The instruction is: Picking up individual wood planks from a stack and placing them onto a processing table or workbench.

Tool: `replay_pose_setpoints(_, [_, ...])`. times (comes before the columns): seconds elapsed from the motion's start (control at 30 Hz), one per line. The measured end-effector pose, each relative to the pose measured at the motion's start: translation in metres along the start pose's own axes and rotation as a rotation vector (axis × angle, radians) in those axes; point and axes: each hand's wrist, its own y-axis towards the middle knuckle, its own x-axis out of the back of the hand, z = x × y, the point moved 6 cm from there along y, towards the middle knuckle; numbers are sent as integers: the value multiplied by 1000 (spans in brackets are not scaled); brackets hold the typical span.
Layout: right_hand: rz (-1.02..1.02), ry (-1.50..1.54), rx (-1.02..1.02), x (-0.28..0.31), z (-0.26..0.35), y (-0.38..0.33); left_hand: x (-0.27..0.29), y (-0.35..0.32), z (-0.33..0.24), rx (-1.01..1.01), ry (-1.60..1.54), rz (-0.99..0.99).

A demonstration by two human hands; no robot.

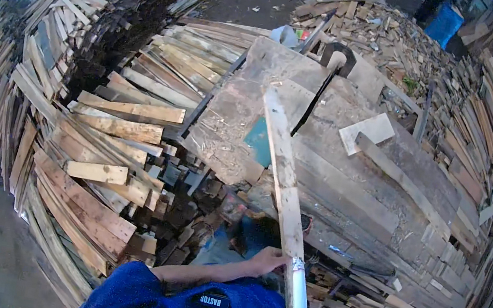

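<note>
Here a long pale plank (284, 180) lies lengthwise across the saw bench (370, 194), its far end pointing toward the slot near the bench's middle, its near end overhanging the front edge. The left hand (271, 261) rests against the plank's left side, fingers (281, 256) loosely curled on it; no other hand shows. Stacked offcuts (110, 151) crowd the bench's left edge.

Blue short-sleeved T-shirt (169, 304), small black patch at the neckline, faint coloured print below it. Forearm and left hand (268, 261) bare, no glove.
</note>
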Motion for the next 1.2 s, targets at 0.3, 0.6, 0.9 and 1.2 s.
replay_pose_setpoints(0.3, [153,280,107,-11,86,-9,-6,-12,-2,41,505,-7])
replay_pose_setpoints(0.6, [714,1111,429,33,460,-72,175,-64,-380,-1053,338,-975])
replay_pose_setpoints(0.9, [693,346,1172,-84,665,-96,213,-246,-284,-743,394,-1020])
replay_pose_setpoints(1.2, [1301,178,515,-121,376,-100,368,-410,22,-239,625,-1867])
